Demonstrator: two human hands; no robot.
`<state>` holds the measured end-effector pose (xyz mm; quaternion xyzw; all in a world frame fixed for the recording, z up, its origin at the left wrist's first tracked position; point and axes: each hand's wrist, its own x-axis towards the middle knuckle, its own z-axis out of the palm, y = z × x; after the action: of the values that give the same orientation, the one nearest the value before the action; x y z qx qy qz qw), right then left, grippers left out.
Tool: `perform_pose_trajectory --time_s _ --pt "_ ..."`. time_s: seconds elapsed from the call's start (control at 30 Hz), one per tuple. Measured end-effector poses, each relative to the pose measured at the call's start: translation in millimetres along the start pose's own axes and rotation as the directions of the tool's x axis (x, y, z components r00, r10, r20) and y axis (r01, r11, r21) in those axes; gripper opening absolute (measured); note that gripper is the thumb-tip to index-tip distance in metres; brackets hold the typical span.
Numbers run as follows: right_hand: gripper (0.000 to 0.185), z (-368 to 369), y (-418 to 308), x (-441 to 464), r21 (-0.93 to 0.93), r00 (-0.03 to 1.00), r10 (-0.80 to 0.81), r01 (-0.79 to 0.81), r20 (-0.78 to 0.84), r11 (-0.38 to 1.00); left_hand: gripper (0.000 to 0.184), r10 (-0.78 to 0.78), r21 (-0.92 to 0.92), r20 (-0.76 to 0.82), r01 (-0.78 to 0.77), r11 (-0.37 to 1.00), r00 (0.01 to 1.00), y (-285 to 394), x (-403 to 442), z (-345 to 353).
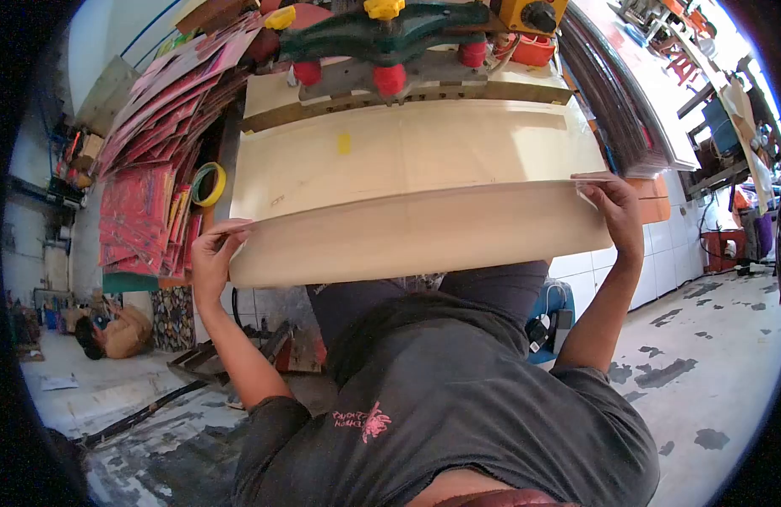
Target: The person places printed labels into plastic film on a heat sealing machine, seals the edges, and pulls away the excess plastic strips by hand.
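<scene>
A wide, pale cream sheet (416,237) hangs in a shallow bend in front of me, across the near side of the machine's bed. My left hand (217,252) pinches its left corner between thumb and fingers. At the right corner, my right hand (612,203) grips the same sheet in a like pinch. Behind it lies the cream bed surface (314,173), with a small yellow mark (344,144) on it. Over the far part of that bed stands a dark green machine head (386,35) with red fittings and yellow knobs.
Piles of pink-red printed sheets (137,215) and a yellow tape roll (209,184) sit at left. A tall stack of dark-edged sheets (623,101) stands at right. Another person (120,331) is low on the floor at far left. A blue chair (553,314) is below the bed.
</scene>
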<state>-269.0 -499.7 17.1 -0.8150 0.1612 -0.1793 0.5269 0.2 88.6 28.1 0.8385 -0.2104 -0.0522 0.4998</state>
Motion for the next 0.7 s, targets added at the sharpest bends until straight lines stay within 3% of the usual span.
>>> perform_pose_trajectory --time_s 0.07,0.13,0.33,0.57,0.63,0.67,0.7 --pt "0.018 1.9 -0.2 -4.8 0.101 0.998 0.042 -0.038 -0.037 0.994 0.021 0.011 -0.104 0.024 -0.009 0.995 1.0 -4.1 -6.1 2.9" --pt "0.02 3.9 -7.3 -7.1 0.139 0.996 0.012 0.0 -0.083 0.99 0.018 -0.067 -0.258 -0.104 0.038 0.965 0.992 -7.0 -8.3 3.5" --pt "0.021 3.9 -14.7 -7.3 0.217 0.986 -0.081 0.112 -0.149 0.97 0.018 0.028 -0.276 -0.17 -0.075 0.958 0.985 -1.2 -5.8 4.7" --pt "0.02 11.3 -11.6 -10.9 0.191 0.989 0.04 -0.011 -0.146 0.981 0.017 -0.016 -0.246 -0.128 -0.016 0.969 0.992 4.3 -2.0 16.3" --pt "0.022 20.9 -17.9 -10.2 0.122 0.98 0.107 -0.087 -0.167 0.989 0.033 -0.074 -0.234 -0.243 0.015 0.972 0.967 14.2 6.2 39.2" --pt "0.022 20.4 -14.7 -7.4 0.047 0.983 0.107 -0.101 -0.148 0.994 0.05 -0.038 -0.12 -0.144 0.021 0.993 0.989 -11.3 12.1 29.9" --pt "0.022 20.8 -14.4 -3.7 -0.028 0.985 0.111 -0.116 -0.129 0.993 0.05 -0.032 -0.13 -0.132 0.015 0.991 0.991 -0.8 14.1 36.3"
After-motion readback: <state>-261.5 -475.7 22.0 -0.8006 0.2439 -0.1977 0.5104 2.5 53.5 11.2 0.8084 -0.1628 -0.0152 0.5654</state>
